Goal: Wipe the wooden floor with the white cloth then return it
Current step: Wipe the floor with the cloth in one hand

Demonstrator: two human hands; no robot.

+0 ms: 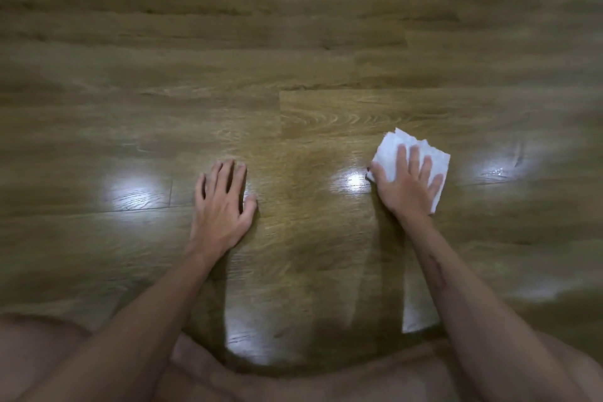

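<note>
A brown wooden plank floor (293,59) fills the view. A crumpled white cloth (390,148) lies flat on it at the centre right. My right hand (408,183) presses down on the cloth, fingers spread across it and thumb at its left edge. My left hand (222,202) rests palm down on the bare floor to the left, fingers apart, holding nothing.
Bright light reflections shine on the glossy boards at the left (130,189), between the hands (352,179) and at the right (496,166). My knees (39,352) edge the bottom of the view.
</note>
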